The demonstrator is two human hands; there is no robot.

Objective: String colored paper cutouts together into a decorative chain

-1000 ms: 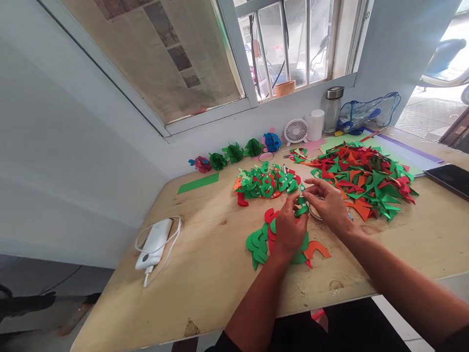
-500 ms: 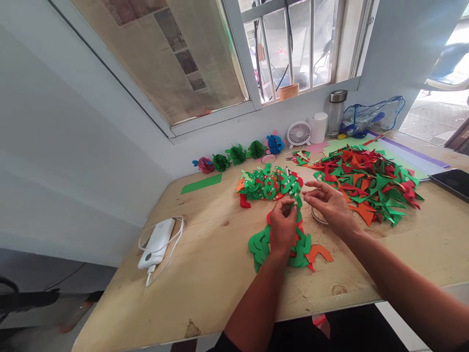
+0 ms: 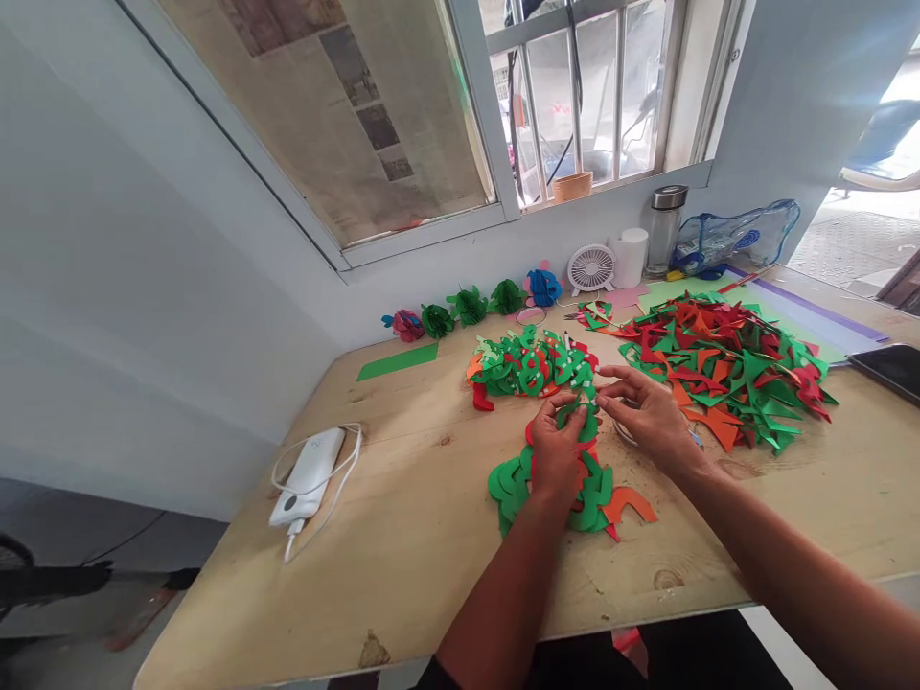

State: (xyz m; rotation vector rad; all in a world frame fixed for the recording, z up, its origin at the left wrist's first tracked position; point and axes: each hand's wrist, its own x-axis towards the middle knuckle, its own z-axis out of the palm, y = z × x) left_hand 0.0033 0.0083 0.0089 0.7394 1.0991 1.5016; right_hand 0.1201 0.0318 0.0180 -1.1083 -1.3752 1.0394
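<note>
The left hand [image 3: 555, 446] is pinching a green paper piece [image 3: 587, 422] between thumb and fingers, above the near pile of cut shapes [image 3: 514, 482]; the forearm is covering part of that pile. The right hand [image 3: 647, 412] is curling partly open with its fingertips at the piece's edge; whether it is gripping anything is too small to tell. It is partly hiding a ring [image 3: 624, 434]. The phone [image 3: 887, 369] is running out of frame, and 1 scrap heap [image 3: 719, 359] is overlapping coloured sheets [image 3: 805, 311].
</note>
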